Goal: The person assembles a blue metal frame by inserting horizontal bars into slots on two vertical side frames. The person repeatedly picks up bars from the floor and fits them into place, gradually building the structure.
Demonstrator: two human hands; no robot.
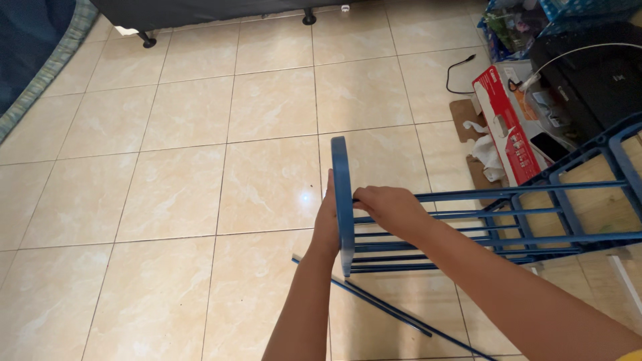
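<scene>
Both hands working a blue rack [481, 220] lying on its side over the tiled floor [187, 174], toward the right of the view. Left hand [327, 220] pressing flat against the outer face of the blue end panel [342, 200], fingers extended upward along it, not clenched. Right hand [391, 208] reaching in from the other side, fingers curling around the top blue rod [468, 194] just where it meets the panel, grasping there. Panel standing upright and edge-on to the camera, sandwiched between the two hands.

Looking light for its bulk, judging by the thin rods and slim panel; probably stiff along the rods but liable to flex or wobble at the joints. Smooth painted surface, likely a bit slippery under bare palms. Best hold seeming to be close to the joint, one hand backing the panel, the other on the rod near its end, rather than out mid-span.

Lying loose on the floor below the hands, a thin dark rod [384, 307], running diagonally, easy to step on or snag. Crowding the right side, a red and white cardboard box [501, 120], crumpled white paper [489, 154], a black cable [458, 73], and a black case [595, 80]. Dark furniture on castors [221, 10] sitting well apart at the top, a blue rug [30, 60] at far left.
</scene>
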